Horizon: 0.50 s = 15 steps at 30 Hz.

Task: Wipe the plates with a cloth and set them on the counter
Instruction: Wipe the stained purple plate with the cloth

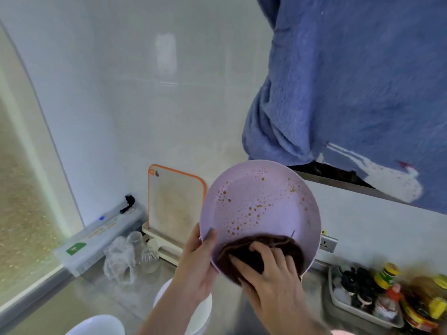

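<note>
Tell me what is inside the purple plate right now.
The purple plate holds brown specks across its upper face. A dark brown cloth fills its lower part, pressed by the right hand. Whatever lies under the cloth is hidden. The left hand grips the rim.

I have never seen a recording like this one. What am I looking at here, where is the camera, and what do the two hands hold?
There is no machine here. A person wears one camera on the head, and it looks forward and down, so you see that person's own two hands. The left hand holds a lilac plate by its edge, tilted up; brown spots cover it. The right hand presses a dark brown cloth against the plate's lower part. Below, on the counter, stand white dishes, clear glasses and a tray of sauce bottles. A cutting board leans on the wall, and a blue towel hangs at the top right.
</note>
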Tool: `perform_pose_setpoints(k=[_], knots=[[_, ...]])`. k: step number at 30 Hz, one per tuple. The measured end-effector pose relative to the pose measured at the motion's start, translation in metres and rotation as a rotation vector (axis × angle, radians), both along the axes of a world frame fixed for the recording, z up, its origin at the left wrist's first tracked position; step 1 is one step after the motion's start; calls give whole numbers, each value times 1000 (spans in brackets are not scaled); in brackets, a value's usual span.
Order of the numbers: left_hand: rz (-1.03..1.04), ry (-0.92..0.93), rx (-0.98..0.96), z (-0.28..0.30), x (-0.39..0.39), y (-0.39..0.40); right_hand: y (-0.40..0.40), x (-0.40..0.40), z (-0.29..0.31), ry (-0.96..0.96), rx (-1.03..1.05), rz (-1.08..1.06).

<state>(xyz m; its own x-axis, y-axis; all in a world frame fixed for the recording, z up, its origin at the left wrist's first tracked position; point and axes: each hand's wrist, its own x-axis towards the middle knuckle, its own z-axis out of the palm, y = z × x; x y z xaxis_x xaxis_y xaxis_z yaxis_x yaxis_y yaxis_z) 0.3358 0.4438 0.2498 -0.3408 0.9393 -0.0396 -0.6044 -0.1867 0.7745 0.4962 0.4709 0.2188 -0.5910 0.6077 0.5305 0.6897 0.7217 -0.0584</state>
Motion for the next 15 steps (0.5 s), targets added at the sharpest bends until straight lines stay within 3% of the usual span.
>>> perform_pose_setpoints(k=[5,11,15], knots=[[-29,15,-25,11,0,2,-4,-8,7,18,13,80],[-64,-6,2,18,-20,-1,13,31,26,-208,146,133],[-71,0,12,22,-14,3,6,35,32,-174,78,117]])
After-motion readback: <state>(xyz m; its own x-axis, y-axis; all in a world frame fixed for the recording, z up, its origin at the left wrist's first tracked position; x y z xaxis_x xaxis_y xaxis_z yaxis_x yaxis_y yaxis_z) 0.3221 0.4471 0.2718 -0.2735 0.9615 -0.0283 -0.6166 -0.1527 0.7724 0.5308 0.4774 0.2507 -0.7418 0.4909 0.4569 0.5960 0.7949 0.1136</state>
